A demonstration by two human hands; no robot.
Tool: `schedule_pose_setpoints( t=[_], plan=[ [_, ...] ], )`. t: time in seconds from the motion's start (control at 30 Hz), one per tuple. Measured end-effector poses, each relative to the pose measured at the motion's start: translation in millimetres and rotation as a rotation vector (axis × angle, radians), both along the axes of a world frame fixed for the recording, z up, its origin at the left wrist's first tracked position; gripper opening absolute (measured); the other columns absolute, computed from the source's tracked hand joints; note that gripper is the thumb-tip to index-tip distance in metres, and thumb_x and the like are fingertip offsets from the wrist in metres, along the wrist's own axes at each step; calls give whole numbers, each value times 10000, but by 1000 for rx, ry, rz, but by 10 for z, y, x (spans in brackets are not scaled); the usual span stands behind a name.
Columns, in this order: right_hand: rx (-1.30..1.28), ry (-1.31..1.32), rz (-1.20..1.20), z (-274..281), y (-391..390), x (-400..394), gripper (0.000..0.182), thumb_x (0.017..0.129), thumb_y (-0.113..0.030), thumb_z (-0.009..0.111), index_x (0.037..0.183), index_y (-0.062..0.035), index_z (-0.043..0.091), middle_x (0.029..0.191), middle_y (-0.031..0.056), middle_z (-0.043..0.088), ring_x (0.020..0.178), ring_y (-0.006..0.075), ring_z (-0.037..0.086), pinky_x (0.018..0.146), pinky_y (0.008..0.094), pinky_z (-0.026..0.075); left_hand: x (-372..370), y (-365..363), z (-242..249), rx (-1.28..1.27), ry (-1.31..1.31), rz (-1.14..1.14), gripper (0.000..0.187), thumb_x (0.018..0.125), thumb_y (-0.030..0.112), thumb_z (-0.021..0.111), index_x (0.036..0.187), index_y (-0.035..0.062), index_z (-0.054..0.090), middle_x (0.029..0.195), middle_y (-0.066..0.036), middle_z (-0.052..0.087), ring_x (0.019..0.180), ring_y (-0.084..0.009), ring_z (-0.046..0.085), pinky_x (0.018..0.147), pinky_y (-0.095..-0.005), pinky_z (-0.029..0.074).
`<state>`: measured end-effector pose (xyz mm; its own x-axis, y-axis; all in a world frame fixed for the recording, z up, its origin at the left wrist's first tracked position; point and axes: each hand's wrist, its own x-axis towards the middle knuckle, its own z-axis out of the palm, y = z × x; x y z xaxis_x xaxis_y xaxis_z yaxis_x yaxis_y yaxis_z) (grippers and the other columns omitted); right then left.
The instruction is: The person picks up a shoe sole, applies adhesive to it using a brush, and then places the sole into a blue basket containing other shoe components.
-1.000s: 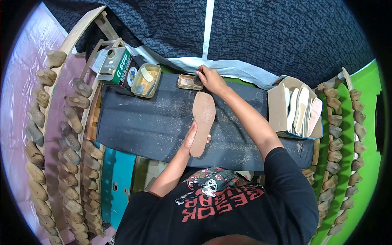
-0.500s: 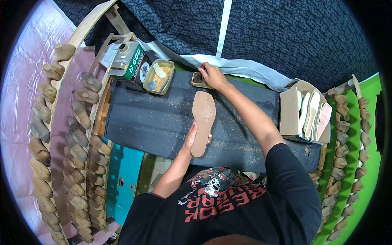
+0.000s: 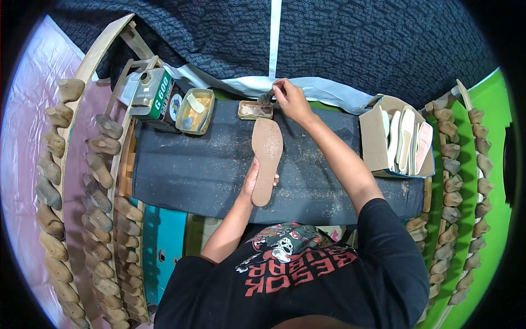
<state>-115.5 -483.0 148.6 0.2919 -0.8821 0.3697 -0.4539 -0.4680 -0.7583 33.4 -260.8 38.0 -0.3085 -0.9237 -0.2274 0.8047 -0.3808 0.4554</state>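
My left hand [image 3: 251,180] grips a brown insole [image 3: 267,159] from beneath, near its heel end, and holds it above the dark-covered table. Thumb and fingers show at the insole's two edges. My right hand [image 3: 291,101] is closed around a dark, bristly brush [image 3: 266,98], whose handle is mostly hidden in my fingers. Directly below the brush stands a small rectangular tub [image 3: 248,114] with brownish stuff inside. The toe end of the insole lies just in front of this tub.
A green-and-white can [image 3: 159,97] and a tub of yellowish paste [image 3: 198,124] stand at the back left. At the right, a cardboard box [image 3: 373,143] holds several insoles. Racks of wooden shoe lasts [image 3: 100,219] line both sides. Debris dots the table cloth [image 3: 181,164].
My right hand has lifted the brush out of the small tub, whose inside now shows. My left hand still holds the insole. The whole view has shifted slightly.
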Motion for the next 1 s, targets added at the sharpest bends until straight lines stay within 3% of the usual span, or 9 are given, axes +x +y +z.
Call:
schedule_pose_setpoints(
  t=[0.1,0.13,0.23,0.4,0.5,0.53,0.6,0.77,1.0],
  plan=[
    [-28,-177,-66,179,84,-184,199,1020,-176,597,1074,15,612,823,108,696,686,180,647,642,334,502,-50,-67,47,-5,-26,6,649,984,603,545,1434,144,458,1097,-98,631,823,-227,675,654,-353,567],
    [-28,-173,-68,231,114,-255,199,1020,-176,597,1074,15,612,823,108,696,686,180,647,642,334,502,-81,-92,78,-4,-22,3,649,984,603,545,1434,144,458,1097,-98,631,823,-227,675,654,-353,567],
    [-108,-281,-34,407,247,-408,152,1043,-164,589,1066,-17,621,740,-6,613,611,50,563,544,236,451,-193,-188,235,-22,-114,75,644,1003,646,458,1278,75,573,919,-77,616,778,-191,627,624,-328,500],
    [85,-261,59,720,673,-530,149,1033,-158,601,1084,-18,615,786,13,635,642,73,595,575,252,480,-270,-379,216,-56,-50,40,693,980,669,485,1329,71,521,1004,-92,633,813,-211,662,657,-347,552],
    [-170,-81,140,770,825,-589,165,1005,-137,598,1085,8,592,838,160,680,738,288,691,687,370,537,-350,-438,264,-65,-70,30,693,981,667,485,1337,74,514,1003,-91,635,827,-214,670,650,-351,556],
    [-243,-3,138,783,910,-602,150,992,-122,632,1090,-10,612,869,113,685,734,203,666,666,328,523,-370,-449,265,-81,-82,35,686,984,661,488,1340,75,510,1012,-92,639,832,-216,675,651,-354,564],
    [-488,97,252,770,1010,-619,184,943,-106,679,1087,-9,617,857,130,666,729,278,666,673,367,535,-410,-451,297,-96,-90,38,679,987,654,491,1344,77,507,1020,-93,642,837,-218,681,652,-356,572],
    [-417,137,381,777,1320,-671,188,908,-44,686,1079,-4,618,833,135,658,735,303,677,675,390,543,-441,-474,260,-57,-71,58,664,995,639,499,1346,75,507,1048,-104,654,825,-215,693,673,-344,592],
    [-382,72,178,938,930,-764,154,960,-54,642,1096,-8,587,847,144,679,757,272,704,673,352,538,-569,-292,342,-82,-72,-61,589,1023,609,466,1271,87,578,985,-95,658,795,-212,668,659,-367,546]
  ],
)
